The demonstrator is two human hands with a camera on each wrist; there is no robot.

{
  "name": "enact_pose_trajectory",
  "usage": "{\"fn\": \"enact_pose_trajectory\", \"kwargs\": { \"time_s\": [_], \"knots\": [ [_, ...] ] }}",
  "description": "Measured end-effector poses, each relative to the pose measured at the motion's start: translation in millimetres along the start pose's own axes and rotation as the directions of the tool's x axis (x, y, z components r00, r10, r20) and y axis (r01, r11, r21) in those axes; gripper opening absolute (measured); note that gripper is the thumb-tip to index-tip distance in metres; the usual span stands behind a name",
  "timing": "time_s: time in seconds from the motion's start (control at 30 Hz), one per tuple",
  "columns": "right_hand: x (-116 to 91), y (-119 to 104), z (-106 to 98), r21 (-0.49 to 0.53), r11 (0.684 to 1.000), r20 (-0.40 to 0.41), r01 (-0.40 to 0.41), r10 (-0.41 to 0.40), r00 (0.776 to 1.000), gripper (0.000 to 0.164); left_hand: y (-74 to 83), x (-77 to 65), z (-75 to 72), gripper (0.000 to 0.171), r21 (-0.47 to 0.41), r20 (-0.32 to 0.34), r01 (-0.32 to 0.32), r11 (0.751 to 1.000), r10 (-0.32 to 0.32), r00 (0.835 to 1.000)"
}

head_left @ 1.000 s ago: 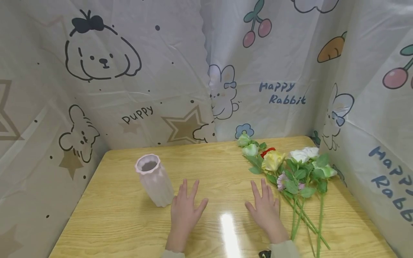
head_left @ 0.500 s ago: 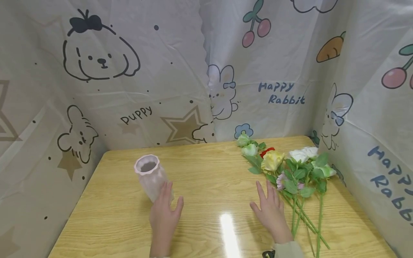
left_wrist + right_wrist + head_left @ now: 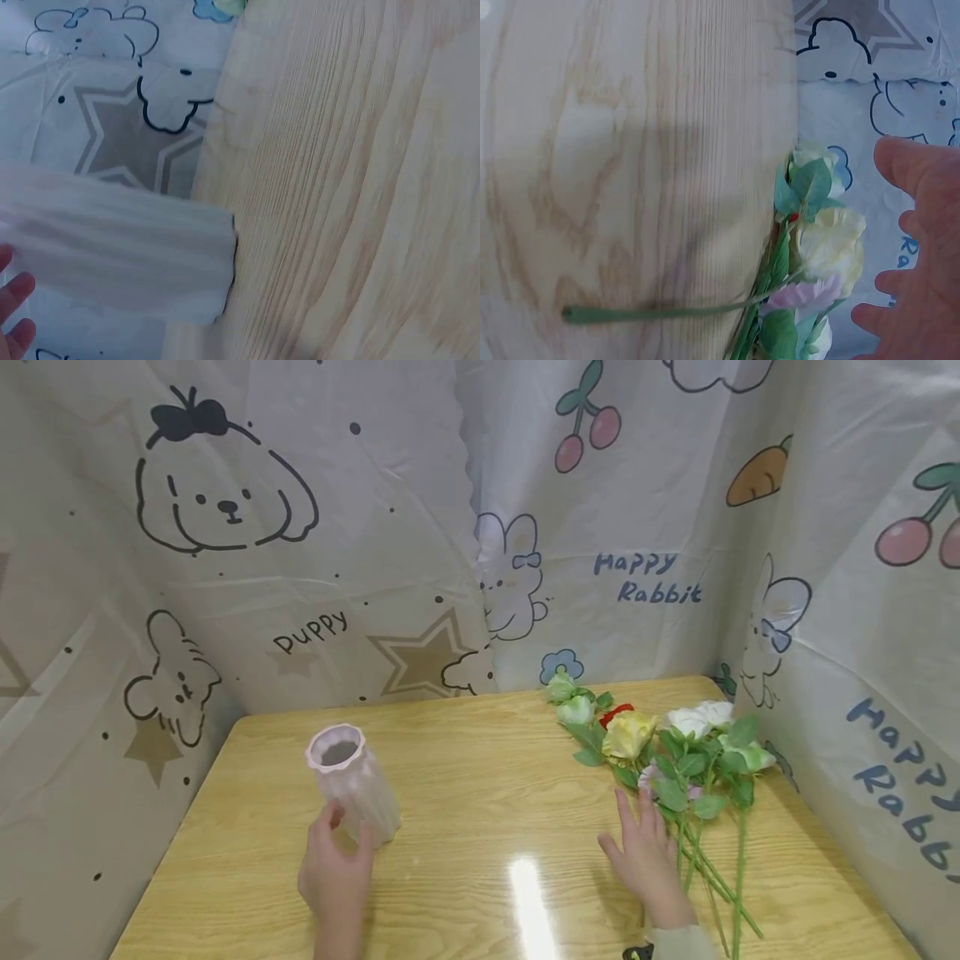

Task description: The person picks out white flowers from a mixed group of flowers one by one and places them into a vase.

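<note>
A pale pink vase [image 3: 367, 793] with a scalloped rim stands upright on the left of the table. My left hand [image 3: 334, 870] is right in front of it, thumb and fingers spread apart and partly bent. In the left wrist view, its fingertips [image 3: 18, 294] are beside the vase [image 3: 127, 255]; contact is unclear. On the right lies a bunch of artificial flowers: a yellow rose [image 3: 628, 735], white blooms [image 3: 697, 719], a red one [image 3: 615, 716], pale green ones [image 3: 576, 711] and a light purple one [image 3: 651, 777]. My right hand [image 3: 647, 864], fingers extended, hovers by the green stems [image 3: 712, 872], holding nothing.
The wooden table [image 3: 465, 777] stretches between vase and flowers, with a bright light reflection near its front. A printed curtain [image 3: 390, 527] encloses the back and sides. Flower stems point toward the table's front right.
My left hand has moved left to the vase, its fingers bending and parting. The right hand has shifted slightly right toward the stems. Vase and flowers stay in place.
</note>
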State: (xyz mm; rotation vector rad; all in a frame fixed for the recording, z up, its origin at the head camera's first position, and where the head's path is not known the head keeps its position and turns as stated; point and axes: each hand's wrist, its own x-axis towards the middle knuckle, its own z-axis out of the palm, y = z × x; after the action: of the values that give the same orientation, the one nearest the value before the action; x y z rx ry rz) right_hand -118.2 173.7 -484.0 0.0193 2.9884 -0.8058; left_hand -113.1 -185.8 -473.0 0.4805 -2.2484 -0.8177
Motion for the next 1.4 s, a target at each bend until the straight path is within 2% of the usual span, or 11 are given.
{"fn": "enact_pose_trajectory", "kwargs": {
  "time_s": [0.13, 0.2, 0.3, 0.4, 0.5, 0.73, 0.83, 1.0, 1.23, 1.3, 1.4],
  "knots": [
    [-1, 10, -3, 0.007, 0.999, 0.054, -0.049, 0.049, 0.997, 0.073, -14.0, 16.5, -8.1, 0.052, 0.013, 0.067, 0.13, 0.991, -0.131, 0.989],
    [-2, 14, -4, 0.015, 0.998, 0.072, -0.066, 0.065, 0.995, 0.074, -22.9, 27.6, -13.7, 0.062, 0.048, 0.125, 0.149, 0.988, -0.154, 0.98],
    [-3, 20, -5, 0.019, 0.997, 0.062, -0.073, 0.072, 0.996, 0.074, -35.8, 45.8, -21.9, 0.076, 0.124, 0.25, 0.113, 0.986, -0.142, 0.958],
    [-3, 26, -7, 0.013, 0.997, 0.041, -0.077, 0.076, 0.996, 0.075, -44.5, 62.4, -28.6, 0.088, 0.158, 0.386, 0.073, 0.985, -0.13, 0.913],
    [-4, 31, -9, 0.013, 0.995, 0.049, -0.1, 0.099, 0.994, 0.075, -50.3, 74.3, -32.4, 0.094, 0.14, 0.475, 0.053, 0.989, -0.114, 0.872],
    [-7, 37, -11, 0.021, 0.99, 0.079, -0.137, 0.135, 0.988, 0.075, -60.9, 89.9, -29.1, 0.099, -0.008, 0.625, 0.045, 0.999, -0.03, 0.78],
    [-8, 40, -11, 0.03, 0.989, 0.073, -0.148, 0.146, 0.987, 0.075, -62.4, 96.8, -26.8, 0.1, -0.073, 0.67, 0.041, 0.997, 0.019, 0.742],
    [-9, 42, -10, 0.051, 0.986, 0.066, -0.161, 0.158, 0.985, 0.077, -61.2, 107.6, -27.1, 0.1, -0.101, 0.701, 0.002, 0.995, 0.07, 0.71],
    [-11, 45, -14, 0.053, 0.983, 0.074, -0.173, 0.169, 0.983, 0.075, -54.4, 113.3, -22.8, 0.102, -0.156, 0.747, -0.034, 0.987, 0.141, 0.65],
    [-11, 45, -15, 0.057, 0.982, 0.079, -0.178, 0.173, 0.982, 0.075, -50.9, 113.2, -20.5, 0.101, -0.164, 0.756, -0.032, 0.986, 0.147, 0.637],
    [-12, 46, -15, 0.058, 0.982, 0.078, -0.178, 0.173, 0.982, 0.075, -44.7, 112.9, -17.3, 0.097, -0.159, 0.764, -0.036, 0.987, 0.146, 0.629]
  ]
}}
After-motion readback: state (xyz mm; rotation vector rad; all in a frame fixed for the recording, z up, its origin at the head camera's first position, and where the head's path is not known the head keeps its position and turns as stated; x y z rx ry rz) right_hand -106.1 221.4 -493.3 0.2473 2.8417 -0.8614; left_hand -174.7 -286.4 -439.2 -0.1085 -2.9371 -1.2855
